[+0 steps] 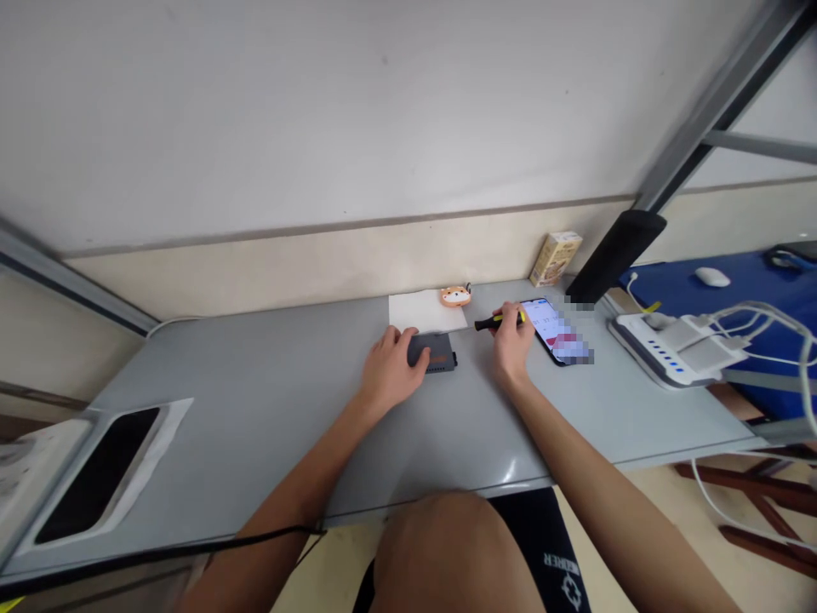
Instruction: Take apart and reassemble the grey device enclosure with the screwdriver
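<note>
My left hand [394, 364] rests on the left end of a small dark grey box [435, 352], its fingers and thumb gripping the sides. The box lies flat on the grey table [281, 375]. To its right, my right hand [511, 339] is closed around a black and yellow pen-like tool [490, 323], whose black end points left. A phone [554, 330] with a lit screen lies just right of that hand. Behind the box is a sheet of white paper [421, 310], with an orange and white animal-face case [455, 296] at its right edge.
A power strip [670, 353] with plugs and white cables stands at the right. Near the wall are a small carton [555, 259] and a black padded post [616, 255]. A dark-screened device [99, 477] lies at the left. A black cable crosses my left forearm.
</note>
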Action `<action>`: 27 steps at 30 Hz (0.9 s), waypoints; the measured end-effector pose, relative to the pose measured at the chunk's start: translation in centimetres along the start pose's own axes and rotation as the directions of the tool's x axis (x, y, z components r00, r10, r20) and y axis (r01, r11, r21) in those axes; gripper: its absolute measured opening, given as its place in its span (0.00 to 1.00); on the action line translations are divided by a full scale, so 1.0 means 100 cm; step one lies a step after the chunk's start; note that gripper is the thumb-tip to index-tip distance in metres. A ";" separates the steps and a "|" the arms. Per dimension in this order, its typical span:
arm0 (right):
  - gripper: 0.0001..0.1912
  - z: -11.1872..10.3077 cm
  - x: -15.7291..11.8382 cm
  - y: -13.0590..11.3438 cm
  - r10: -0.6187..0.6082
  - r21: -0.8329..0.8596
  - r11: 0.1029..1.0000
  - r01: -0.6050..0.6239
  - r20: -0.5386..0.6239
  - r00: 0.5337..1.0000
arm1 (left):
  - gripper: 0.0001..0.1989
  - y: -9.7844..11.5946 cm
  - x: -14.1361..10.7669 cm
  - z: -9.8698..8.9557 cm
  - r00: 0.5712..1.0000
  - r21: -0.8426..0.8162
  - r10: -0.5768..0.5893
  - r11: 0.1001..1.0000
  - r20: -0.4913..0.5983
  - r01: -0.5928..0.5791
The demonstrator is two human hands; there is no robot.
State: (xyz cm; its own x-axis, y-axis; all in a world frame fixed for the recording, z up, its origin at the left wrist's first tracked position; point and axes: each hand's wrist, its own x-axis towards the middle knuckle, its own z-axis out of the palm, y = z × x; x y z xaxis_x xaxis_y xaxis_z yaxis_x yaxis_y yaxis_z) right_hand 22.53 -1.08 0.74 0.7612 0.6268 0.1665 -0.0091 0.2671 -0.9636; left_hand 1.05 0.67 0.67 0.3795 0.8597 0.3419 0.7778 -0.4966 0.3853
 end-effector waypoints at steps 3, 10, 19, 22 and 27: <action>0.16 -0.001 0.004 0.001 0.040 0.008 0.999 -0.040 -0.027 0.999 | 0.17 -0.008 0.000 -0.002 0.998 -0.065 0.039 0.997 0.053 -0.035; 0.15 -0.003 0.013 0.005 0.090 -0.001 0.996 -0.090 -0.047 0.995 | 0.20 -0.025 -0.001 -0.016 0.950 -0.363 0.221 0.922 0.221 -0.130; 0.15 -0.002 0.002 -0.003 -0.118 -0.122 0.983 0.135 0.142 0.983 | 0.21 -0.038 0.007 -0.006 0.957 -0.580 0.134 0.814 0.258 0.042; 0.15 -0.001 -0.005 -0.008 -0.121 -0.143 0.978 0.155 0.222 0.968 | 0.21 -0.039 0.007 -0.004 0.955 -0.633 0.116 0.769 0.273 0.087; 0.16 -0.001 -0.011 -0.007 -0.102 -0.154 0.977 0.149 0.277 0.955 | 0.21 -0.040 0.010 -0.003 0.955 -0.659 0.111 0.745 0.275 0.103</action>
State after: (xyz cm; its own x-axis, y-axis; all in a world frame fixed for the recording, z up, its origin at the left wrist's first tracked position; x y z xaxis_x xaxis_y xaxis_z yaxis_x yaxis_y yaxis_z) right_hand 21.79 -2.03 1.23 0.5484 0.7745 0.3153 0.2040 0.2417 -0.9487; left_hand -1.86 3.48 -0.27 0.5869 0.7986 0.1333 0.2887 -0.3602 0.8871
